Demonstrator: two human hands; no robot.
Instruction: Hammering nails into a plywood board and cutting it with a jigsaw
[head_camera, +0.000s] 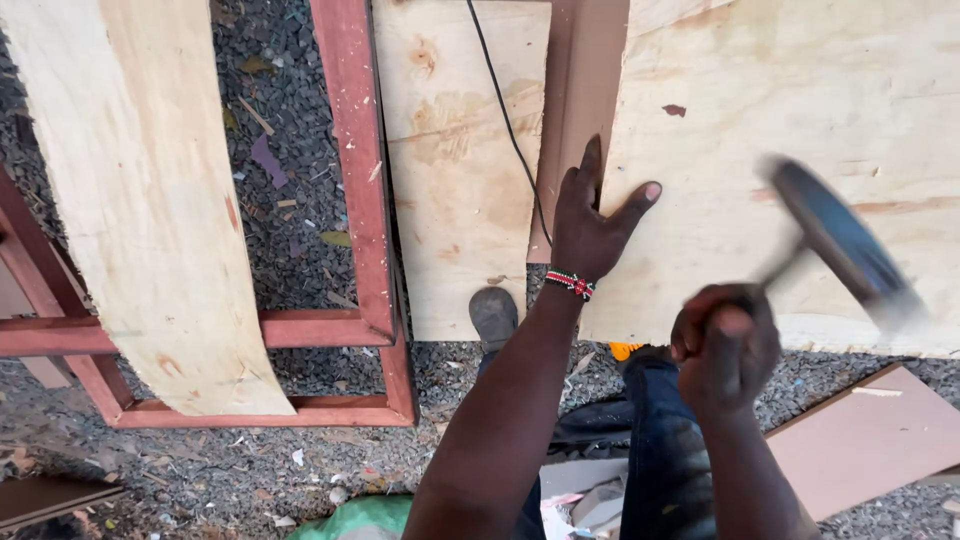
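Right hand (722, 345) is clenched around the lower end of a hammer (835, 245) handle; the dark head, motion-blurred, sits up and to the right of the fist, over a pale plywood sheet (800, 110). Left hand (590, 225) lies flat on the sheet's left edge, fingers spread, gripping nothing, a beaded wristband (571, 284) just below it. Left of that hand: a brown timber strip (580, 90), a black cable (505, 120), and a red wooden frame (355, 180) on gravel (290, 130). Judgement: hammer is head-heavy and rigid, best held low on the handle; plywood looks stiff but light, likely to shift unless pinned.
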